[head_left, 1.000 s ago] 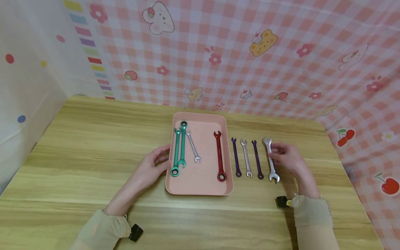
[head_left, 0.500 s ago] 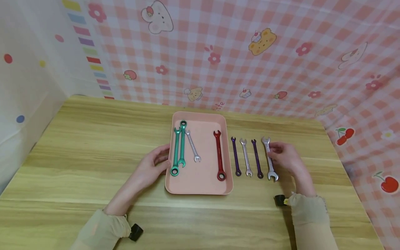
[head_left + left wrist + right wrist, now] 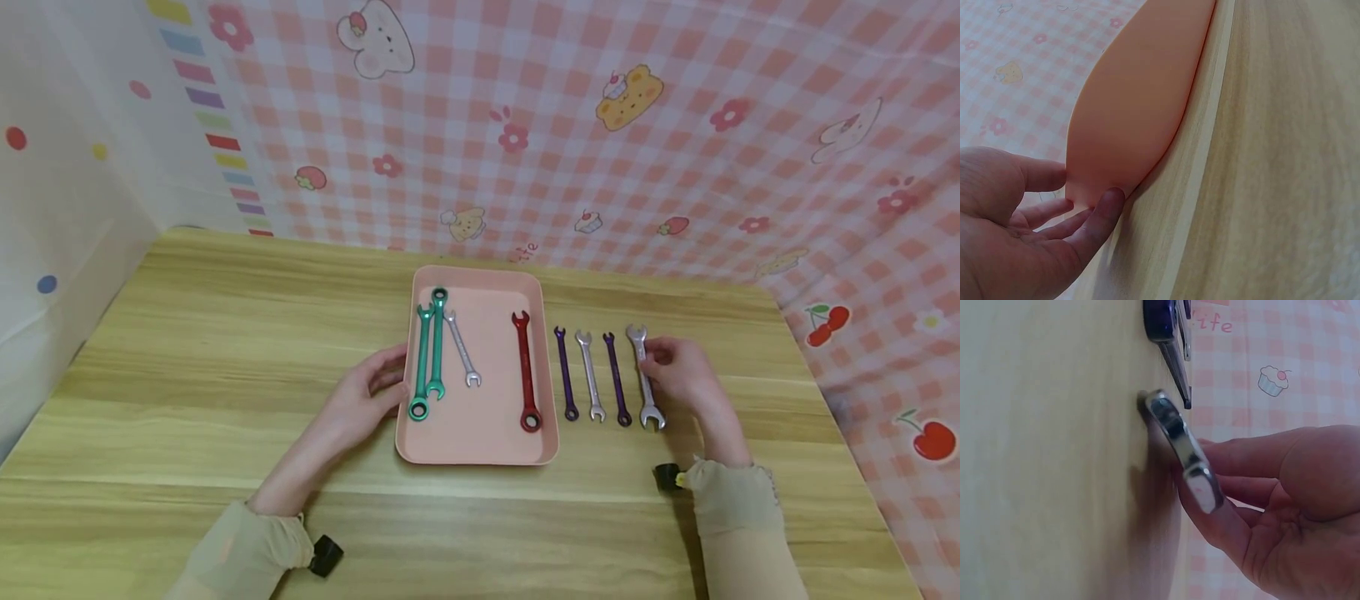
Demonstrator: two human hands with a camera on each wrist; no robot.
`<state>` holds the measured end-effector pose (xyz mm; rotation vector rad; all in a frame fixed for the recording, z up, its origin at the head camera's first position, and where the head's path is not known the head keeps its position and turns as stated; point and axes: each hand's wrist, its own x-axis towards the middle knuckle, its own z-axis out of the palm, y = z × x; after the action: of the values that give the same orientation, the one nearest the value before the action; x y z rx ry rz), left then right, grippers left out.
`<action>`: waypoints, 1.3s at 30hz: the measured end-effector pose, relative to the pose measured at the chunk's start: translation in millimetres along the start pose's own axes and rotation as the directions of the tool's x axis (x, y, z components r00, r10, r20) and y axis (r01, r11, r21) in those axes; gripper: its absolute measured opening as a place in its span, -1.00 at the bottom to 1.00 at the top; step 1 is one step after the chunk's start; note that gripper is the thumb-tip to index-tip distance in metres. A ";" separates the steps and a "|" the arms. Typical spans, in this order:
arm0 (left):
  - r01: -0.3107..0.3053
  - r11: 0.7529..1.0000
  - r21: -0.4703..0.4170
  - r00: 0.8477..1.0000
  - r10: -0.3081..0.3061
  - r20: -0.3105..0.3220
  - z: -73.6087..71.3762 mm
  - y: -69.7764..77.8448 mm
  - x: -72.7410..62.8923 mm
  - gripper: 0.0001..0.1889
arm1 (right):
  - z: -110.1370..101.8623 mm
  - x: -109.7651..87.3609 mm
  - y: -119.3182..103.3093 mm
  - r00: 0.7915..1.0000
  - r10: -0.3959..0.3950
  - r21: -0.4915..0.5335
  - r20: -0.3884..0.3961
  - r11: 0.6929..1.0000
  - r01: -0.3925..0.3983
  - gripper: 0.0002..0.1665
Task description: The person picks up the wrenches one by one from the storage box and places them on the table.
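Note:
My left hand rests at the left side of a pink tray, its fingertips and thumb touching the outer wall, as the left wrist view shows up close. Two green ratchet wrenches, a small silver open-end wrench and a red ratchet wrench lie inside the tray. At the right, my right hand pinches a larger silver open-end wrench between thumb and fingers. In the right wrist view this wrench stands tilted close to the tabletop, one end toward the camera.
Between tray and right hand, a purple wrench, a silver wrench and another purple wrench lie in a row on the wooden table. A pink checked cloth hangs behind the table's back edge.
My right hand has shifted slightly left with the silver open-end wrench, bringing it nearer the purple one. The left hand stays at the tray. The head view has drifted a little.

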<state>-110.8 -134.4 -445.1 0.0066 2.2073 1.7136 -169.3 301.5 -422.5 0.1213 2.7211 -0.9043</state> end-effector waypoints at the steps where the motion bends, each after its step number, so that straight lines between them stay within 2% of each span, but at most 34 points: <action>1: -0.002 1.000 0.000 1.000 0.002 0.001 -0.2 0.1 -0.1 -0.41 | 0.0 0.5 0.3 1.000 0.001 -0.002 -0.006 1.000 -0.001 -0.49; 15: -0.019 1.000 0.013 1.000 0.019 0.000 -0.4 0.5 -0.5 -0.41 | -0.8 0.0 -0.3 0.999 -0.012 -0.060 -0.033 0.998 0.010 -0.53; 30: -0.017 1.000 0.007 1.000 0.017 0.004 -1.2 0.8 -0.1 -0.41 | 1.3 1.6 3.3 0.998 -0.037 -0.051 -0.050 0.998 0.035 -0.54; 34: -0.016 1.000 0.000 1.000 0.016 0.006 -1.3 0.9 -0.2 -0.41 | 0.0 0.3 3.1 0.999 -0.029 -0.042 -0.044 0.999 0.027 -0.54; 39: -0.019 1.000 -0.003 1.000 0.019 0.006 -1.5 0.4 -0.1 -0.41 | -3.9 -3.4 -0.7 0.997 -0.041 -0.051 -0.059 0.998 0.038 -0.43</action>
<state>-111.2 -135.6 -444.3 0.0322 2.2073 1.7248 -167.0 303.3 -418.1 0.0868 2.8088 -0.8565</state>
